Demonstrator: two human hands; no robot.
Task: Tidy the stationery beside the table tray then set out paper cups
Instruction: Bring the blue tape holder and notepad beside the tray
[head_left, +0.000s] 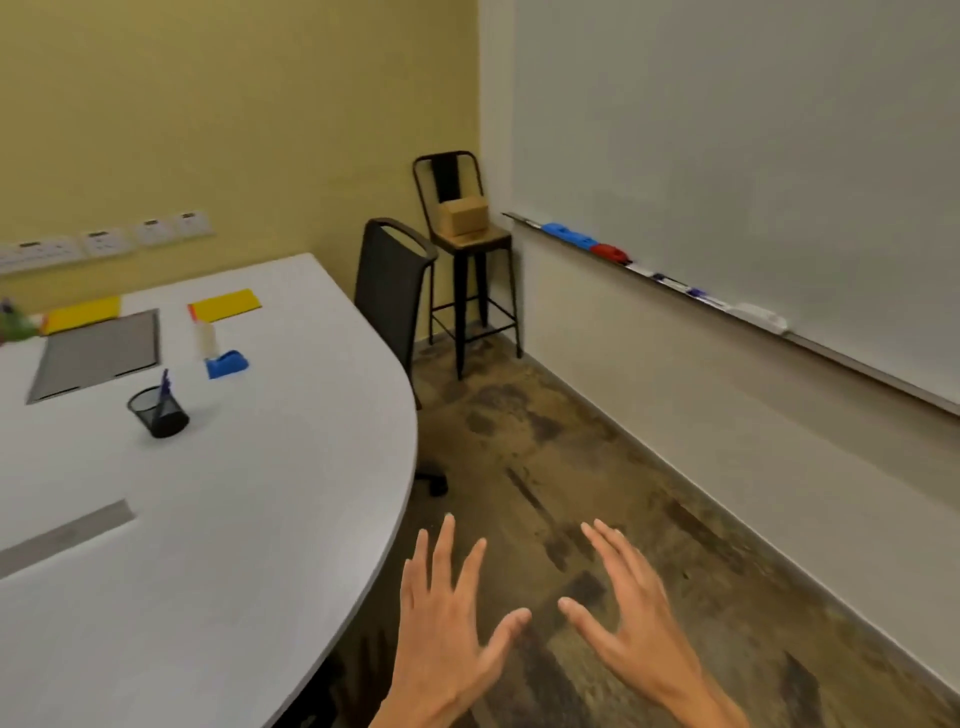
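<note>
My left hand (445, 623) and my right hand (631, 618) are both spread open over the floor, just past the table's curved edge, holding nothing. On the white table (234, 519) lies a grey inset tray (96, 353). Beside it are two yellow pads (226, 304) (83, 314), a stack of white paper cups (204, 339), a blue tape dispenser (227, 364) and a black mesh pen holder (158, 413) with a blue pen in it.
A black office chair (392, 291) stands at the table's far end. A tall black stool (470, 260) in the corner carries a small cardboard box (464, 215). A whiteboard ledge (727, 306) with erasers and markers runs along the right wall. Brown carpet lies between table and wall.
</note>
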